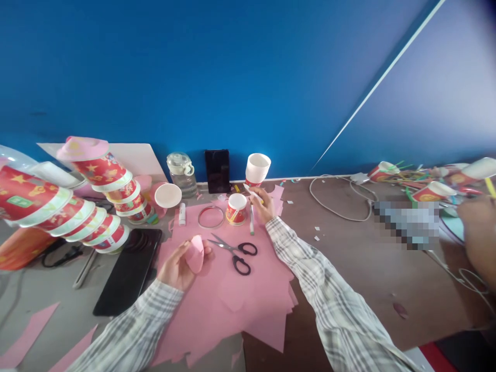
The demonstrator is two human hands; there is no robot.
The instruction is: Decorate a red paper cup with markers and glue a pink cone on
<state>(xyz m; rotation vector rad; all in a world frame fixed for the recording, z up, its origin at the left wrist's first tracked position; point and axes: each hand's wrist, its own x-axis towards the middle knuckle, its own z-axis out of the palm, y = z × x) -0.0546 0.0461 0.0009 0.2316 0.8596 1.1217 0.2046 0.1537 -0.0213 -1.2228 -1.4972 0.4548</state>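
Note:
My left hand (179, 266) is closed round a small rounded piece of pink paper (195, 254), above the pink sheets (217, 330). Farther forward, my right hand (264, 206) pinches a slim white pen (251, 194), beside a short red and white paper cup (236, 209). Black-handled scissors (234, 252) lie on the pink sheets between my hands, blades apart. A tape-like ring (211, 217), a green-tipped pen (251, 221) and a small white tube (182, 214) rest near the cup.
Stacks of red cups (50, 204) lean at the left, near a black phone (129, 271). A glass jug (183, 175), an upright dark phone (217, 171) and white cups (258, 167) stand by the blue wall. Cables, cups and another person's hand (478, 237) are at the right.

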